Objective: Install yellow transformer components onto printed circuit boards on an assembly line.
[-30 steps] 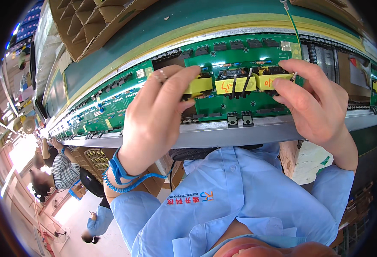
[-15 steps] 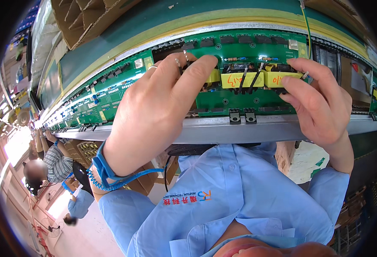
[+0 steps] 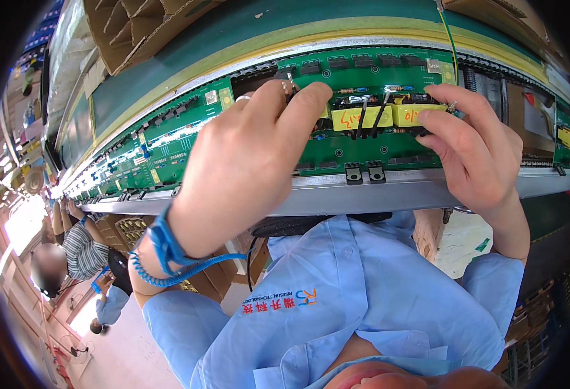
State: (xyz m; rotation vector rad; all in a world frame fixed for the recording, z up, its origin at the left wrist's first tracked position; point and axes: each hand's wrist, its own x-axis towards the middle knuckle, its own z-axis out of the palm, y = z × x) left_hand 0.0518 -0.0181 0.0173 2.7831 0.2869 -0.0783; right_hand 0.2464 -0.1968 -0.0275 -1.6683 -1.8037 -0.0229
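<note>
A green circuit board [image 3: 362,152] lies across the metal rail in front of me, with yellow-taped transformers in a row along its middle. My left hand [image 3: 246,149] curls over the board's left end, around a yellow transformer [image 3: 324,118] that it mostly covers; its thumb is out of sight. At the other end, my right hand [image 3: 479,146] pinches the right yellow transformer [image 3: 407,115] between finger and thumb. The middle yellow transformer [image 3: 353,118], with black leads across it, sits between my hands. Twisted wire ends poke up beside the fingers of both hands.
More green boards [image 3: 168,139] line the rail to the left, and another board [image 3: 567,136] lies at the far right. A divided cardboard box [image 3: 129,32] stands beyond the rail. A blue coiled wrist strap [image 3: 168,249] circles my left wrist. A co-worker [image 3: 84,249] is at the left.
My view has shifted slightly, and the board sits a little further left in it. Both hands keep their places at the transformers, the left one lifted slightly at the wrist.
</note>
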